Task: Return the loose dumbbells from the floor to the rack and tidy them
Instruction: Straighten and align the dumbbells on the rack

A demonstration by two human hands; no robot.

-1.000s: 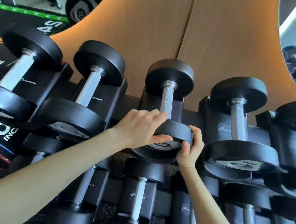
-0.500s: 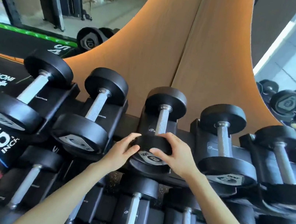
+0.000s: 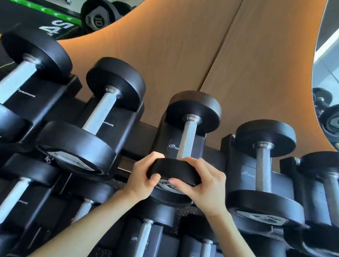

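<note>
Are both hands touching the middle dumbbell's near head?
Touching. The head view shows the left hand and right hand wrapped around the near head of the middle dumbbell, fingers over its rim, thumbs on its end face, no gap.

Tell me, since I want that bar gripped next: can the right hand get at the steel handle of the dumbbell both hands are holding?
Probably yes: the handle is bare just above the right hand, nothing between.
</note>
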